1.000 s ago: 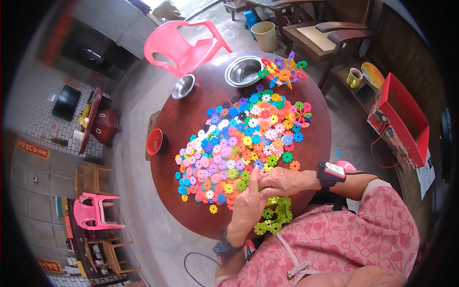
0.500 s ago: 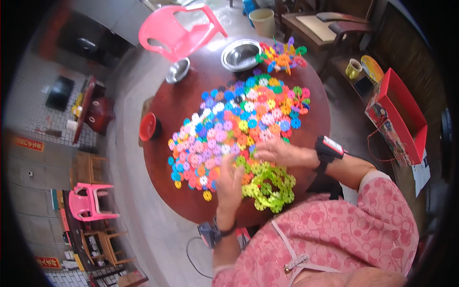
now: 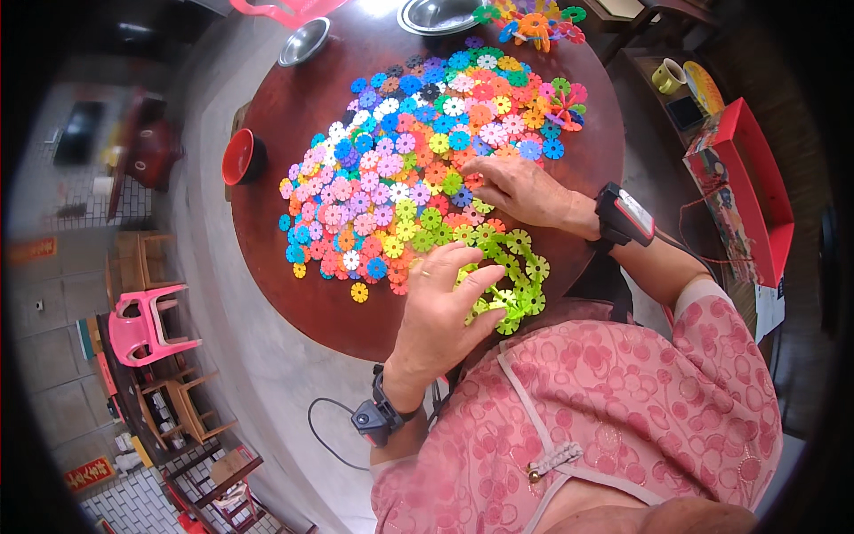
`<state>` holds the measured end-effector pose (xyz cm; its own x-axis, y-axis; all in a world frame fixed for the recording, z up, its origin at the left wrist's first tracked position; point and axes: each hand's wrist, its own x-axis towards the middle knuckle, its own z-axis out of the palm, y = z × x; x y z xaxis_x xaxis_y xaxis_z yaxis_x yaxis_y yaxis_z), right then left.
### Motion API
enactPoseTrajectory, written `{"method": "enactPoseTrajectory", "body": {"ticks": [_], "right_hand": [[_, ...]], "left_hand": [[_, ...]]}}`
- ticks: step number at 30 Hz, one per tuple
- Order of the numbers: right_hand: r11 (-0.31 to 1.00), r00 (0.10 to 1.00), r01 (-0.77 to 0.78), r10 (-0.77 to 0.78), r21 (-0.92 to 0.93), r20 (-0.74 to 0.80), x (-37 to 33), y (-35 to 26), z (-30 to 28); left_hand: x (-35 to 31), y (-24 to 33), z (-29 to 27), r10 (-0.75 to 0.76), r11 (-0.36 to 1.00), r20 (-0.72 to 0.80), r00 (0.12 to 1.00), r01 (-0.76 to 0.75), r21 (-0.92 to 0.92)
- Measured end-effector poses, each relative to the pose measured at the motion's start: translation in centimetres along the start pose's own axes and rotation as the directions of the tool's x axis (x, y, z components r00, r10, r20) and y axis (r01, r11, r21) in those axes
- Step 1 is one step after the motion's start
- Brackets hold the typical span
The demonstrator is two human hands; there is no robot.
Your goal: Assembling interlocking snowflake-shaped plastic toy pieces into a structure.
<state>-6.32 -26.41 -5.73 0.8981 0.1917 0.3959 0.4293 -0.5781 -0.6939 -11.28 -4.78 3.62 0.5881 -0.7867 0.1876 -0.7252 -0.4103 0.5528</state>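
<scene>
A wide pile of flower-shaped plastic discs (image 3: 360, 196) in many colours lies on the round dark-red table (image 3: 294, 311). At its near side sits a ring of linked lime-green discs (image 3: 534, 267). My left hand (image 3: 436, 307) is just left of this ring, fingers bent and thumb spread, overlapping the ring's left edge; I see nothing held in it. Over the pile beyond the ring, my right hand (image 3: 525, 191) reaches in from the right with its fingers stretched out above the discs. Its fingertips are close to orange and green discs; whether they touch any I cannot tell.
A red-and-black bowl (image 3: 240, 158) stands at the table's left, with metal bowls (image 3: 304, 42) along the far side. A multicoloured disc construction (image 3: 534, 27) sits at the far right. Beyond the table's right are a red box (image 3: 743, 196) and a yellow mug (image 3: 667, 76).
The view has tilted, so the table sits higher in the picture. My hands have moved apart: the left toward the lime-green ring, the right farther out over the pile.
</scene>
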Motion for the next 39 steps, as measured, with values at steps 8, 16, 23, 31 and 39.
{"method": "enactPoseTrajectory", "body": {"ticks": [8, 16, 23, 31, 39], "right_hand": [[1.0, 0.795, -0.008, -0.009, 0.025, 0.606, -0.6, -1.8, -1.8], [0.978, 0.837, 0.125, -0.196, 0.17, 0.512, -0.3, -3.7, -1.8], [0.915, 0.886, 0.278, -0.362, 0.293, 0.289, -0.8, -4.1, -0.8], [0.949, 0.973, 0.018, -0.09, 0.316, 0.215, -0.4, -4.2, -0.9], [0.979, 0.967, 0.103, -0.14, 0.178, 0.214, -1.1, -3.0, -0.3]], "left_hand": [[-1.6, -1.4, 1.7, -0.412, 0.909, -0.024, 0.911, 0.409, -0.082], [-2.3, -3.4, 2.1, -0.557, 0.697, -0.01, 0.831, 0.46, -0.55], [-1.4, -4.1, 3.1, -0.38, 0.687, 0.146, 0.913, 0.385, -0.616], [-1.3, -2.9, 3.4, -0.676, 0.375, -0.111, 0.728, 0.212, -0.902], [-1.2, -2.4, 3.0, -0.532, 0.819, -0.365, 0.764, 0.355, -0.451]]}}
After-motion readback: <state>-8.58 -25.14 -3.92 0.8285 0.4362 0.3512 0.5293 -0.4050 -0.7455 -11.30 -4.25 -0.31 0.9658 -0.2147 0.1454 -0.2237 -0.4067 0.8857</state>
